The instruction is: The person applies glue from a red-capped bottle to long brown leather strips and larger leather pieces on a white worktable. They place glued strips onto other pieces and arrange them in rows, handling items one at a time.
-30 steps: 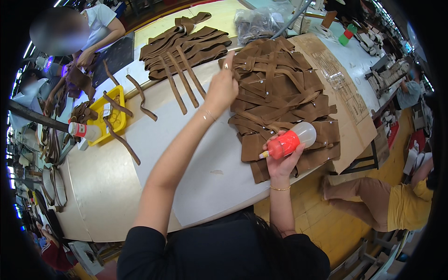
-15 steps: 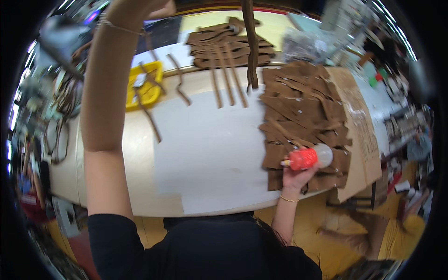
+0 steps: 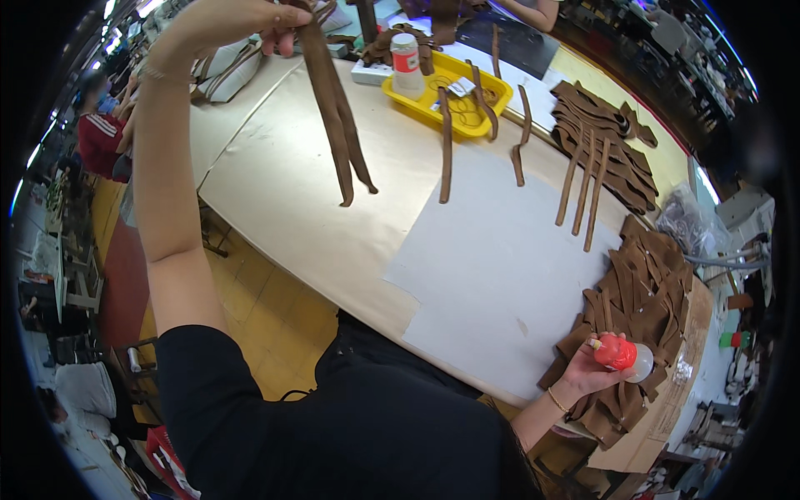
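Raised at the upper left, my left hand (image 3: 237,23) pinches a pair of long brown strips (image 3: 327,100) by their upper end. They dangle over the left part of the table, their lower ends apart. At the lower right, my right hand (image 3: 587,372) is wrapped round a squeeze bottle (image 3: 615,352) with a red upper part, a clear whitish body and a small pale nozzle. It is tilted sideways above a heap of brown strips (image 3: 642,287). Several single strips (image 3: 586,187) lie spaced apart near the far edge of a grey sheet (image 3: 500,258).
A yellow tray (image 3: 429,112) holds a white jar (image 3: 407,67) with a red label and small items. Beyond the single strips lies a stack of brown pieces (image 3: 604,133). A plastic bag (image 3: 690,221) and cardboard (image 3: 696,358) flank the heap. Other people work around.
My view has turned left, bringing the white jar and more of the table's left side into sight. The brown strips in my left hand now hang farther left. The bottle stays in my right hand.
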The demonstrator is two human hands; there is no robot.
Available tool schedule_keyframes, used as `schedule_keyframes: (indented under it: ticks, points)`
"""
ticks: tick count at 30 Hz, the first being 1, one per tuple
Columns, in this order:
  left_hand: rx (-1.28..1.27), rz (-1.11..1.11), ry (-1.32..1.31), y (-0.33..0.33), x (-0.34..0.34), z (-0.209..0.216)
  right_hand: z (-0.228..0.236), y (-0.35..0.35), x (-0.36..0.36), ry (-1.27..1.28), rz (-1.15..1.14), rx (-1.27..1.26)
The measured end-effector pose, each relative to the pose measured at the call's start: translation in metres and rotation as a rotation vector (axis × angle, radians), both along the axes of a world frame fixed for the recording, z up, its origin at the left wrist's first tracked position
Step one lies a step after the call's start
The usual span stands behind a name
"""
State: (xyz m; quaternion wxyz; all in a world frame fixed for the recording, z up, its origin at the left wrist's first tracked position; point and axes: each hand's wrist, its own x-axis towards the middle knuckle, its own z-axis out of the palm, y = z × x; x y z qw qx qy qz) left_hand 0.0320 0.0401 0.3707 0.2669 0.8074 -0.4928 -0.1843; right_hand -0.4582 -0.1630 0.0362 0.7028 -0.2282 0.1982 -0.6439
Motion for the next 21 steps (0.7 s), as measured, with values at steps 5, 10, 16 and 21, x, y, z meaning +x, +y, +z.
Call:
schedule_keyframes:
  ticks: [5,10,16,21]
  points:
    - [-0.133,0.29,-0.184,0.019,0.128,-0.042,0.005,0.0,0.028,0.034,0.078,-0.019]
    - [-0.278,0.289,-0.765,0.03,0.216,-0.088,0.003,0.003,0.039,0.072,0.038,0.025]
    - [-0.366,0.277,-1.191,0.009,0.147,-0.221,0.0,0.004,0.038,0.073,0.082,0.029]
    - [-0.149,0.411,-0.722,0.027,0.041,-0.346,0.0,0.003,0.041,0.059,0.086,0.048]
